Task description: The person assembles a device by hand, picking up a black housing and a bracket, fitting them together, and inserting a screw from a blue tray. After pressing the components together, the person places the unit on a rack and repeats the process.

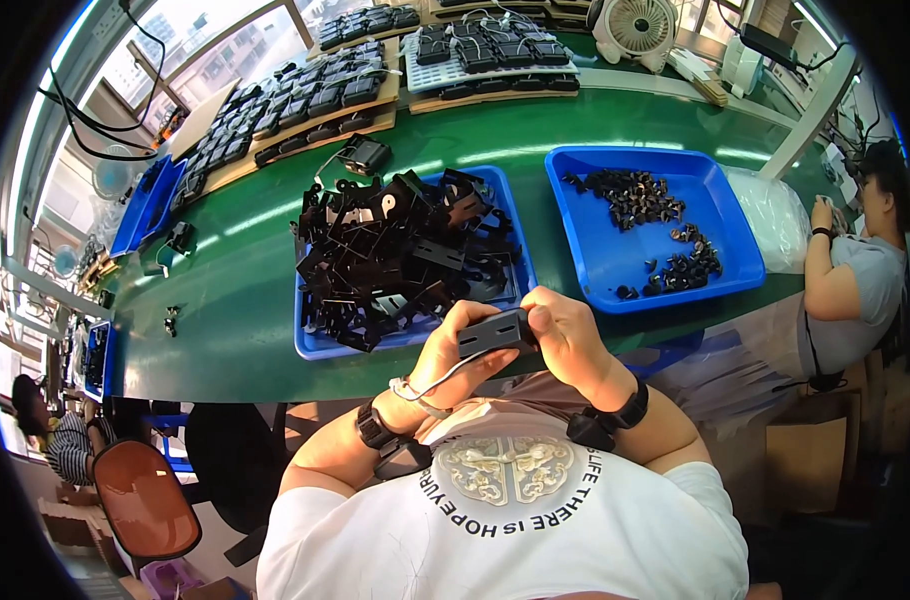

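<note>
Left hand (445, 352): grips smooth black rectangular box (494, 332).
Right hand (567, 335): clasps box's other end.
Beyond hands: blue plastic tray (315, 343), angular black metal brackets (395, 255).

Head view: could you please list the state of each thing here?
Black box: held in both hands.
Left hand: gripping the box.
Right hand: gripping the box.
Left blue tray: heaped with black brackets.
Right blue tray: partly filled with small parts.

A green desk (535, 140) carries a blue tray (310, 345) heaped with black brackets (395, 250), another blue tray (595, 260) of small black parts (640, 195), and a white fan (635, 25).
</note>
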A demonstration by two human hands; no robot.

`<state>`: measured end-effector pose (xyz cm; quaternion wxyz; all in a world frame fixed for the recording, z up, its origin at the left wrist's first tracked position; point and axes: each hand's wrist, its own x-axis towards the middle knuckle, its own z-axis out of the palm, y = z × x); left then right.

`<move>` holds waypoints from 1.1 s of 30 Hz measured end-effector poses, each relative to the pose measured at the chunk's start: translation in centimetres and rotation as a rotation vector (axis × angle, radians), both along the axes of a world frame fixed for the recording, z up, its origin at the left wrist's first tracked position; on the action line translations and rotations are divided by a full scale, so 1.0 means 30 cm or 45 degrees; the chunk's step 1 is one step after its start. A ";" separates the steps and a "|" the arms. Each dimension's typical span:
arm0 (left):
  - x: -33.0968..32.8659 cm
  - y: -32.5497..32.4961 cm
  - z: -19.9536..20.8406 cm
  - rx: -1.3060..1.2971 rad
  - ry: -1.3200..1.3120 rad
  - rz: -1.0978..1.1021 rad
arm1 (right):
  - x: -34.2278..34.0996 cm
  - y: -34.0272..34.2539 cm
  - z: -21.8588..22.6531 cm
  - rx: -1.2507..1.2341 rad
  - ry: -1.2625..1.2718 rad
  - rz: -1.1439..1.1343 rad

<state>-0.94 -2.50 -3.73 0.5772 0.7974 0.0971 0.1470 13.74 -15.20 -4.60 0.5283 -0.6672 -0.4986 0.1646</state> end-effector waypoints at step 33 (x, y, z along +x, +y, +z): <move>0.024 -0.013 -0.001 -0.871 -0.494 0.436 | -0.070 -0.011 0.082 0.374 -0.573 0.266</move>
